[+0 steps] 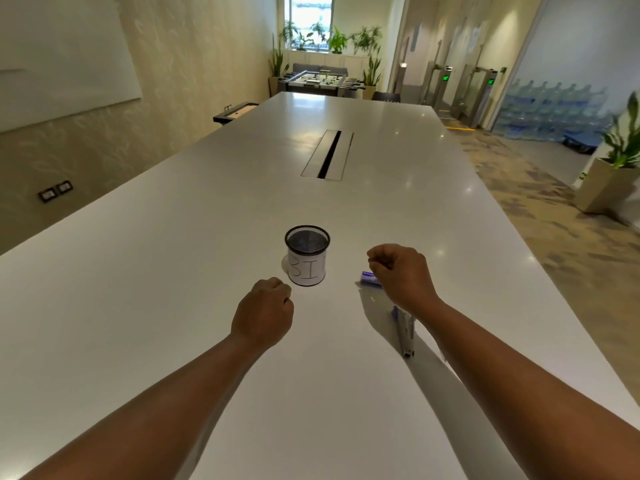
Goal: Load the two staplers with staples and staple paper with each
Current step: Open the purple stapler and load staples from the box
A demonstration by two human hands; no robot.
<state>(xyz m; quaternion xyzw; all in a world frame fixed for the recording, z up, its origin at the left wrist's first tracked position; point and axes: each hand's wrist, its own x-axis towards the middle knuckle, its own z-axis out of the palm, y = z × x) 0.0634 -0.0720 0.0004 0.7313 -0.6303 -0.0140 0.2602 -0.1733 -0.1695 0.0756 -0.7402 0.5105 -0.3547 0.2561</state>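
two bare forearms reach in from the bottom edge, with no sleeves showing up to where the view cuts them off. the left hand (262,311) and right hand (401,271) wear no gloves, rings, watch or wristband.

Both fists curled over the white table (173,271) — left hand (262,315), right hand (401,273) — mesh cup (307,255) between.

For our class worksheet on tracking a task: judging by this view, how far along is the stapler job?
Nothing looks done: no paper shows. One stapler lies on the table under the right forearm, by a small staple box. Nothing is in hand: left hand and right hand are curled, apparently empty. A second stapler isn't visible. Loading and stapling both remain.
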